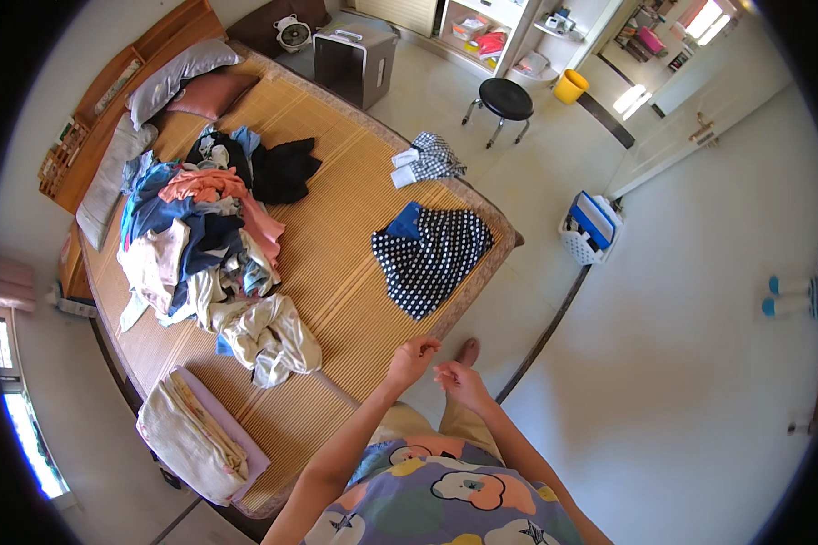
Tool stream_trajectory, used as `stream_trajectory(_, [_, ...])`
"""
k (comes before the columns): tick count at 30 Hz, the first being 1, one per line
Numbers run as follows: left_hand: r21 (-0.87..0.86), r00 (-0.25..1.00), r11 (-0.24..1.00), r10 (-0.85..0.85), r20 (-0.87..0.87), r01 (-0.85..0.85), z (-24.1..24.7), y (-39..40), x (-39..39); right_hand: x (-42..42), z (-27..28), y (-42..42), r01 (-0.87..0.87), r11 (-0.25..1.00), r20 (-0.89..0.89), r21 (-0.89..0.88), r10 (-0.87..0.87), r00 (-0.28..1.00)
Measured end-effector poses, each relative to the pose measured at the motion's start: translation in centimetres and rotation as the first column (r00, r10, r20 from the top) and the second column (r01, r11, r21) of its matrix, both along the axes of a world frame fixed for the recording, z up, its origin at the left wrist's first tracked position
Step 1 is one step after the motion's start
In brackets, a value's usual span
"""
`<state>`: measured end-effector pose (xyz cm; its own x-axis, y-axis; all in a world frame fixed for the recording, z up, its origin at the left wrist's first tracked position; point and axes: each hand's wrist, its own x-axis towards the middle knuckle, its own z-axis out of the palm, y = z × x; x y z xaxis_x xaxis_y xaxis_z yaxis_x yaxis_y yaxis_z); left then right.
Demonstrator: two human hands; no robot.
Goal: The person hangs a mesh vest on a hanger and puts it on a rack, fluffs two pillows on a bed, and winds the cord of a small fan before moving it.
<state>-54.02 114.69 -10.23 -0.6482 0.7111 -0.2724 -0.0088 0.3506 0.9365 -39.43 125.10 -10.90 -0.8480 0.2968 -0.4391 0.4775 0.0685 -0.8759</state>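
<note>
My left hand [412, 361] hovers at the bed's near edge, fingers loosely bent and nothing in them. Close beside it, apart from it, is my right hand [460, 383], also empty with its fingers half curled. Beyond them a black-and-white polka-dot garment [436, 255] lies spread on the bamboo mat [341, 272], a blue piece of cloth [405, 223] at its upper edge. A black-and-white checked garment [433, 157] with white ends rests at the bed's far edge. To the left is a big heap of mixed clothes [204, 231], with a black garment [285, 170] at its side.
Folded bedding [194, 436] sits at the mat's near left. Pillows [180, 78] line the wooden headboard [157, 48]. On the floor stand a grey storage box [375, 65], a black round stool [506, 99], a yellow bin [570, 86] and a white basket [579, 245] by the wall.
</note>
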Motion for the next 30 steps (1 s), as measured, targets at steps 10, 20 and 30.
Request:
stream_trajectory(10, [-0.032, 0.998, 0.999, 0.008, 0.057, -0.006, -2.2, 28.3, 1.3, -2.6, 0.4, 28.4, -0.065, 0.992, -0.029, 0.106, 0.069, 0.997])
stream_trajectory(20, [-0.032, 0.978, 0.979, 0.201, 0.050, -0.200, 0.9, 45.2, -5.0, -13.2, 4.1, 47.5, -0.312, 0.932, 0.088, 0.184, 0.301, 0.950])
stream_trajectory(30, [0.097, 0.984, 0.983, 0.165, -0.066, -0.158, 1.0, 63.8, -15.8, -23.1, 5.8, 64.8, -0.247, 0.951, 0.172, 0.185, 0.216, 0.961])
